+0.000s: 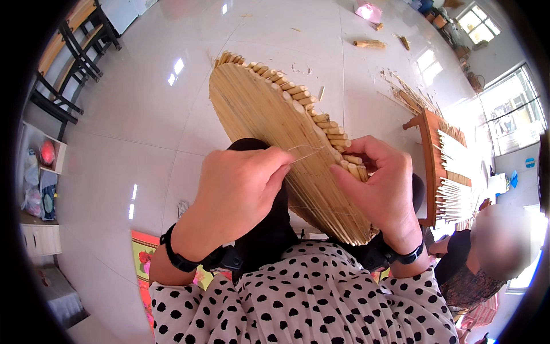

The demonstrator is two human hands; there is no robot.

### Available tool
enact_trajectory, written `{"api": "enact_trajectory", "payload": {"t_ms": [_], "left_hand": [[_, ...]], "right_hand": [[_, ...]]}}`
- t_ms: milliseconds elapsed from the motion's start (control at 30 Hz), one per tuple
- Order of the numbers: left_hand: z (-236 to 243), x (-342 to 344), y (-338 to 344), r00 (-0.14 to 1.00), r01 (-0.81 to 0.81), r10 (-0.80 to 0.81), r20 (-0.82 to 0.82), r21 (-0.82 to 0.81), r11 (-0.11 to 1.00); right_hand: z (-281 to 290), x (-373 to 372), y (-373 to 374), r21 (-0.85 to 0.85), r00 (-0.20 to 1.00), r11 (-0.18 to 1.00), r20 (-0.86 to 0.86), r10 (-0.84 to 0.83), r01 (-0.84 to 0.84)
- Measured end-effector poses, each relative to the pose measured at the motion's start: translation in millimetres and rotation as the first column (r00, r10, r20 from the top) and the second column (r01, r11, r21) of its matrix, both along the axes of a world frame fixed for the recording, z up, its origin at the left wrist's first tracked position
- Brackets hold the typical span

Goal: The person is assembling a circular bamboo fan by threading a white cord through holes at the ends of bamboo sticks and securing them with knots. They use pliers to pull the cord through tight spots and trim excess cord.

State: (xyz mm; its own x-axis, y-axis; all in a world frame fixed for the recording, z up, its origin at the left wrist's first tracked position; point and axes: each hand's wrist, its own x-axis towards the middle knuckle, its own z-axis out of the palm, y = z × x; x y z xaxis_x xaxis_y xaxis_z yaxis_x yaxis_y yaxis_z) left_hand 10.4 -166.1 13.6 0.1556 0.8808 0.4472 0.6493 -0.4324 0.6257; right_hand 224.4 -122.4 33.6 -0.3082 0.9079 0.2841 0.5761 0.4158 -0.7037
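Across my lap rests an oval panel [269,123] made of pale straw-coloured stalks laid side by side. Along its right edge runs a row of short, thick cut stalk ends [295,90]. My left hand [243,192] is closed in a pinch over the panel's middle, holding a thin thread [306,153] that stretches to the stalk-lined edge. At that edge my right hand [381,186] grips several short stalk pieces [355,168] between thumb and fingers. Its fingertips behind the edge are partly hidden.
At right stands a wooden bench [427,166] with bundles of pale sticks [452,198]. Beside it sits another person [470,258]. Loose stalks [407,94] and a small bundle [369,44] lie on the tiled floor. Chairs [69,63] line the left; a patterned mat [143,252] lies by my legs.
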Motion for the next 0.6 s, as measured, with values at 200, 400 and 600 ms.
{"api": "enact_trajectory", "payload": {"t_ms": [200, 400, 600], "left_hand": [[1.2, 1.7, -20.1, 1.0, -0.019, 0.02, 0.018, -0.044, 0.999], [-2.6, 1.8, -31.5, 1.0, -0.011, 0.011, 0.0, -0.002, 1.0], [4.1, 1.8, -26.8, 0.996, 0.008, -0.004, -0.087, 0.043, 0.999]], "right_hand": [[8.4, -6.2, -11.8, 0.053, 0.996, 0.998, 0.085, 0.029, -0.034], [6.3, -2.5, -21.7, 0.063, 0.991, 0.992, 0.081, 0.108, -0.113], [6.6, -1.0, -26.6, 0.068, 0.985, 0.987, 0.108, 0.135, -0.143]]}}
